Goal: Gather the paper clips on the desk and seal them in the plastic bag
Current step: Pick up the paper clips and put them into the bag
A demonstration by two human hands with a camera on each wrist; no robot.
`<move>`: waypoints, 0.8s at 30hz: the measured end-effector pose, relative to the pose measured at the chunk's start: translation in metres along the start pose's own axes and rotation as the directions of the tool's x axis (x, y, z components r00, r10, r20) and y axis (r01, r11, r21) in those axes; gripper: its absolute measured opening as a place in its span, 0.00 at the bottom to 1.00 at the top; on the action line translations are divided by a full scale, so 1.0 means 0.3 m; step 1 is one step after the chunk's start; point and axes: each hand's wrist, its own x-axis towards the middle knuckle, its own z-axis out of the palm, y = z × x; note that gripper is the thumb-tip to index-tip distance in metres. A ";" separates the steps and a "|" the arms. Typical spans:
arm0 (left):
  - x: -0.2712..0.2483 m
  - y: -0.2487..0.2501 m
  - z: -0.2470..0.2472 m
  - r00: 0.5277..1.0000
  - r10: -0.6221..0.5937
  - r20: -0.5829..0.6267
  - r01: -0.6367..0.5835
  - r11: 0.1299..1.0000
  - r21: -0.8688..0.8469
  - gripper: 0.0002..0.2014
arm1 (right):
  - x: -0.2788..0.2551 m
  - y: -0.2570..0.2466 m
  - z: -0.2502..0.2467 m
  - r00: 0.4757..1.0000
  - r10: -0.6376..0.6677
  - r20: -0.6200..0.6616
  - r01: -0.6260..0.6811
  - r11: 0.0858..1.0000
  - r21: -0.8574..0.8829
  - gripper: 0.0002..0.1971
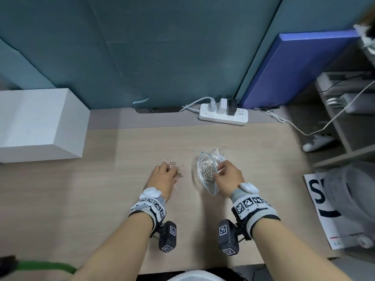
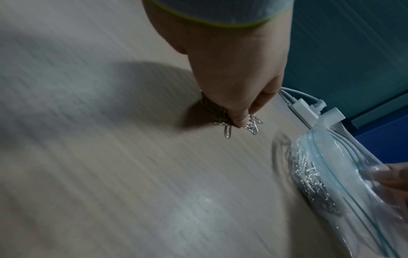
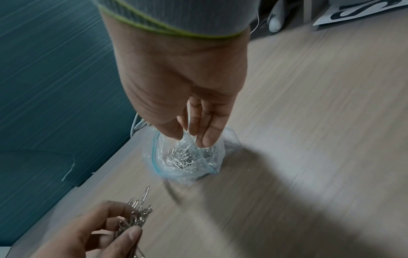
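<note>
Left hand (image 1: 162,177) clutches a bunch of paper clips (image 1: 176,169) just left of the plastic bag (image 1: 209,171), whose mouth the right hand (image 1: 227,175) pinches open, apparently to receive them.

Dim wrist views, motion-blurred; head view brighter, edges warped.

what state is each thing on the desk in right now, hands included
plastic bag: open at the mouth, partly filled with clips, held at its rim
loose paper clips: bunched on the desk, outside the bag
left hand: fingers curled, gripping the loose clips
right hand: pinching the bag's rim
power strip: three plugs in, one socket free
</note>
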 end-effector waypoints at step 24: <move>0.034 0.149 -0.083 0.995 -0.027 -0.091 -0.010 0.923 -0.385 0.13 | -0.014 0.018 0.016 1.000 -0.019 -0.012 0.020 0.996 0.083 0.07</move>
